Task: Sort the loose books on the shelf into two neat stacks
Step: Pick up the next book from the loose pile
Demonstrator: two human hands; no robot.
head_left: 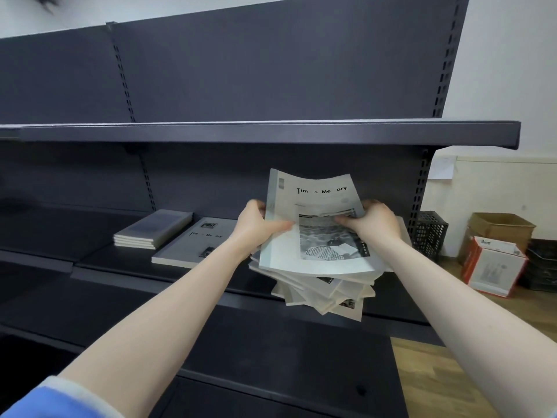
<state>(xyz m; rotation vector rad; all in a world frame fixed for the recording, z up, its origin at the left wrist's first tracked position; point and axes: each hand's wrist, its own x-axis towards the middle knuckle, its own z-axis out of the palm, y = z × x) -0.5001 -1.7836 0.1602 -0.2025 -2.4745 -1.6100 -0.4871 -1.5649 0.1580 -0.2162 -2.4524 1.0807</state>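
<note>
Right of the shelving, on the wooden floor (437, 372): black crate (429, 233), brown carton (501, 229), red-and-white box (494, 267) (open-topped).

Soft, even indoor light; wide-angle bending at edges, slight blur throughout.

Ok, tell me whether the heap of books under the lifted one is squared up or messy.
Messy. The pile is fanned out, corners poking in different directions, some overhanging the shelf edge.

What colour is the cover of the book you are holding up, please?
Pale grey-white, with black lettering and a black-and-white photo; the book shows in the head view.
</note>
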